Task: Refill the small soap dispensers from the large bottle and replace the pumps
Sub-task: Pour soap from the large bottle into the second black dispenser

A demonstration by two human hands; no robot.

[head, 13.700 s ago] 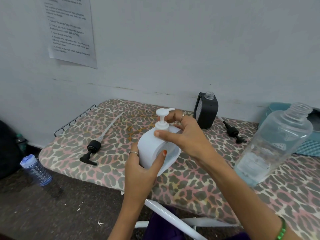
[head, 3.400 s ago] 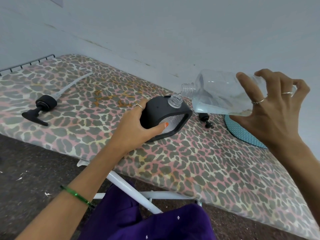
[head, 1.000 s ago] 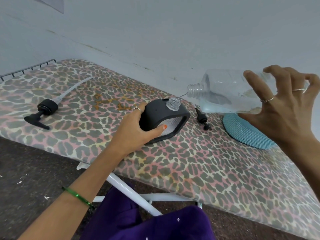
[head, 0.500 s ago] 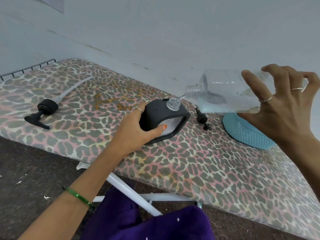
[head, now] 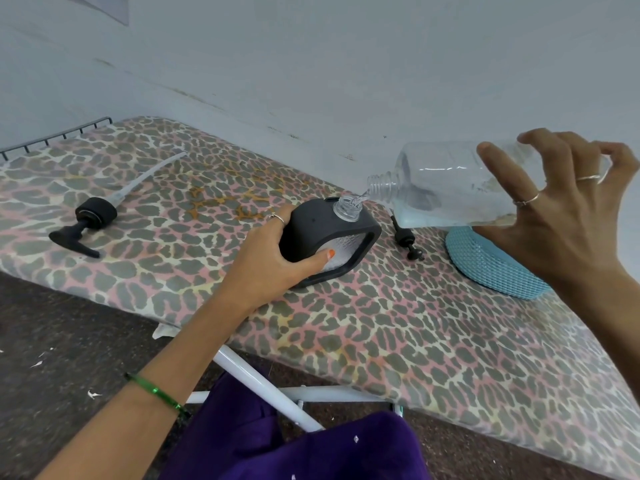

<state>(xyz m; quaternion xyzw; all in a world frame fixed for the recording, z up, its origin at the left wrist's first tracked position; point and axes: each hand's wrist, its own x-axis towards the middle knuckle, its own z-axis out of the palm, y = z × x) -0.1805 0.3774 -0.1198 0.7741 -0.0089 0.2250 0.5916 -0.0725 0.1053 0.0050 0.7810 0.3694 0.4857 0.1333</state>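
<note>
The left hand [head: 273, 261] is keeping its grip clenched around the black dispenser [head: 325, 237], which is standing tilted on the leopard-print board [head: 381, 341]. The right hand [head: 561, 216] is grasping the large clear bottle [head: 446, 185], tipped almost level just above and right of the dispenser; a thin stream is running into the dispenser's open neck. Right of the dispenser a small black pump [head: 405, 239] is lying beside a blue mesh basket [head: 491, 268]. Well left of the dispenser a large black pump [head: 90, 216] is lying with its tube.
</note>
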